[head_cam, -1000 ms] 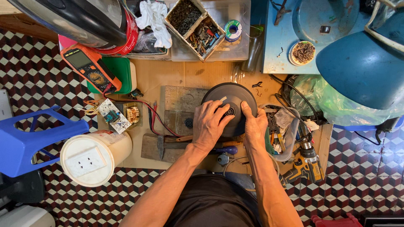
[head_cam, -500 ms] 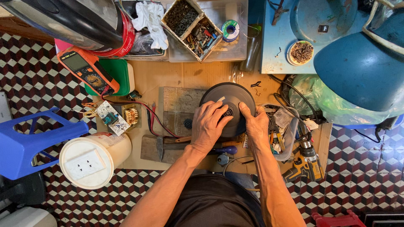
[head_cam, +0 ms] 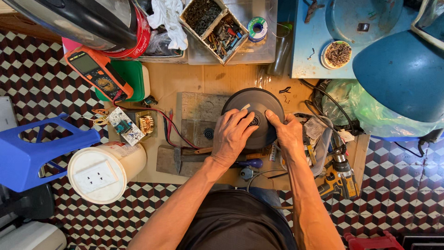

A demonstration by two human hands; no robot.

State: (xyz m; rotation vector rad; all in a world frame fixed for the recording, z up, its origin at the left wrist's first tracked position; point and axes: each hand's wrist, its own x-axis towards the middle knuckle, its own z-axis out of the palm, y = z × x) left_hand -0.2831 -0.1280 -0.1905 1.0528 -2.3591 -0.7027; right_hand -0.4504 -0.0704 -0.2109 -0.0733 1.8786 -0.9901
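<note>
Head view: I see the round black disc at centre of the cardboard-covered bench, left hand spread over its 8 o'clock edge with fingers apart, right hand clamped on its 4 o'clock rim, orange meter at 10 o'clock, yellow drill at 4 o'clock.

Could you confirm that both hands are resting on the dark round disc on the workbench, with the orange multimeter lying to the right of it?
Not quite: in the head view the orange multimeter lies to the left of the dark round disc, not the right. The left hand and right hand do both rest on the disc.
</note>
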